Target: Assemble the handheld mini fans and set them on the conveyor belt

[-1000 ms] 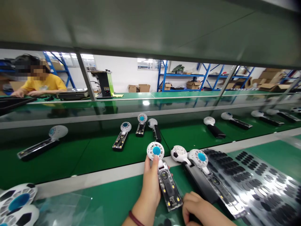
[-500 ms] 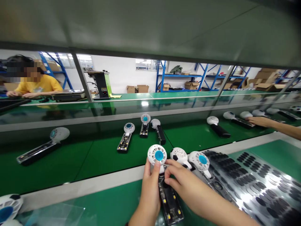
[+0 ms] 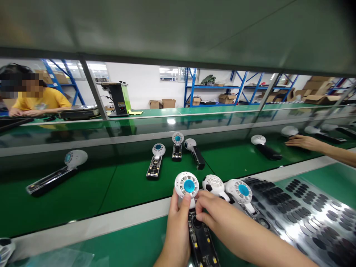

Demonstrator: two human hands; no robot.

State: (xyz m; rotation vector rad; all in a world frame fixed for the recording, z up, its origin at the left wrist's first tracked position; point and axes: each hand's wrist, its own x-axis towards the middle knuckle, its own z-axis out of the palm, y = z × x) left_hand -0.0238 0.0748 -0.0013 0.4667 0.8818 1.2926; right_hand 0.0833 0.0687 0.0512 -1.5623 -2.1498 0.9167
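A white handheld fan [image 3: 187,185] with a blue hub is in my left hand [image 3: 178,224], gripped just below its round head. Its clear handle, showing a black circuit board [image 3: 202,237], points down toward me. My right hand [image 3: 213,211] is closed at the top of that board, its thumb and fingertips pinched by a dark round spot. What the fingertips hold, if anything, is hidden. Close behind my right hand lie a fan with a black-and-white football-patterned head [image 3: 213,184] and another with a blue hub [image 3: 240,190]. Clear sheets of black round stickers [image 3: 314,211] lie to the right.
Beyond the bench's pale edge strip [image 3: 91,215], several fans lie on a green conveyor belt [image 3: 119,196]. A co-worker's hand [image 3: 306,142] reaches over it from the right. Clear plastic film [image 3: 66,257] lies at front left. Across the belt sits a person in yellow [image 3: 44,100].
The fans on the belt have shifted to the right. The co-worker's hand has drawn a little left. Both my hands keep almost the same hold on the fan.
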